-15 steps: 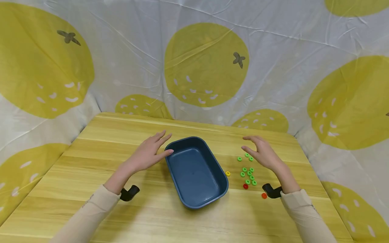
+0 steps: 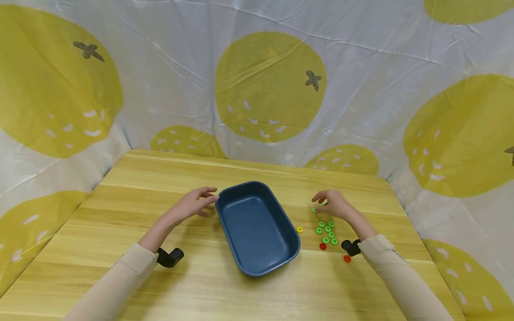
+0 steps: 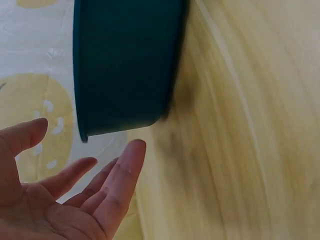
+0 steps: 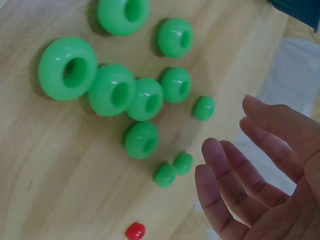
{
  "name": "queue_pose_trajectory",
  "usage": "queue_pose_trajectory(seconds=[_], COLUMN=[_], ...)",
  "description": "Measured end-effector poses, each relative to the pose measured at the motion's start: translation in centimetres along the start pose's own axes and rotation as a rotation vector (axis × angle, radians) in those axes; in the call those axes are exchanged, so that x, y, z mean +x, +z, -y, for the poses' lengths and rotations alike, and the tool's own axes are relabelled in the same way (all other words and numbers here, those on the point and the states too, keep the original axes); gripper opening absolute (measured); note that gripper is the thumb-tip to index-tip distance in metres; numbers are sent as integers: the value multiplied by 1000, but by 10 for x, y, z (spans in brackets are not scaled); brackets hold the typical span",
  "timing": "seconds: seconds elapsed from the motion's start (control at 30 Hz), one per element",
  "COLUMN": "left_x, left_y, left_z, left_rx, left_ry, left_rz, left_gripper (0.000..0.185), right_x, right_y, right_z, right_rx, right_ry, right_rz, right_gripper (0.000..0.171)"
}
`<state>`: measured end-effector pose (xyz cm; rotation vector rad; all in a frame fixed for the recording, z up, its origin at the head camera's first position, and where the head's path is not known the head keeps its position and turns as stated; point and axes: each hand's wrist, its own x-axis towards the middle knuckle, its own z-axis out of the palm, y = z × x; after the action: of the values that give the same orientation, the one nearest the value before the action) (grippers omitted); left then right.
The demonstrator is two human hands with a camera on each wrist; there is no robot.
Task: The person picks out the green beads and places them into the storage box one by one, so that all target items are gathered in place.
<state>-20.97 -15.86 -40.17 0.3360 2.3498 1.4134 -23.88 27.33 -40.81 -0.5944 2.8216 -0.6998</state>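
Left hand (image 2: pixel 192 206): holds nothing; fingers loosely curved, tips just at the far left corner of the blue tub (image 2: pixel 257 227), whether touching the rim cannot be told. The left wrist view shows the palm open, fingers (image 3: pixel 120 180) extended beside the tub's outer wall, a gap visible between them.

Right hand (image 2: pixel 333 204): holds nothing; fingers relaxed and slightly bent, hovering over the far end of the green beads (image 2: pixel 327 232). In the right wrist view the fingertips (image 4: pixel 225 165) stand apart from the beads, none pinched.

Blue tub: rectangular, rounded corners, nothing inside; stands near the table's middle, set at a slant, between the two hands.

Green beads: ring-shaped, about ten, clustered on the table (image 2: pixel 120 196) right of the tub, toward the right edge.

Yellow bead (image 2: pixel 299 229): single, just beside the tub's right wall.

Red beads (image 2: pixel 323 246): two, at the near end of the cluster, one partly behind the right wrist mount.

Sleeves: beige, on both forearms; a black mount at each wrist.

Backdrop: white cloth printed with large yellow fruit. No legible writing or brand anywhere.
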Motion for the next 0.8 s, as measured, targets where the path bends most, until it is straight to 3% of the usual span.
queue_pose_trajectory(seconds=[0.13,0.33,0.8], left_x=[5,12,13], left_y=[2,7,11], left_z=[6,13,17], left_rx=[-106,-184,-215], left_ry=[-44,-76,-102], left_rz=[37,60,127], left_gripper=[59,55,57], right_x=[3,5,8], right_y=[6,12,18], right_z=[1,1,-1], right_rx=[-37,-60,-105], right_ry=[15,64,57], right_rz=[32,40,-14], right_gripper=[26,20,8])
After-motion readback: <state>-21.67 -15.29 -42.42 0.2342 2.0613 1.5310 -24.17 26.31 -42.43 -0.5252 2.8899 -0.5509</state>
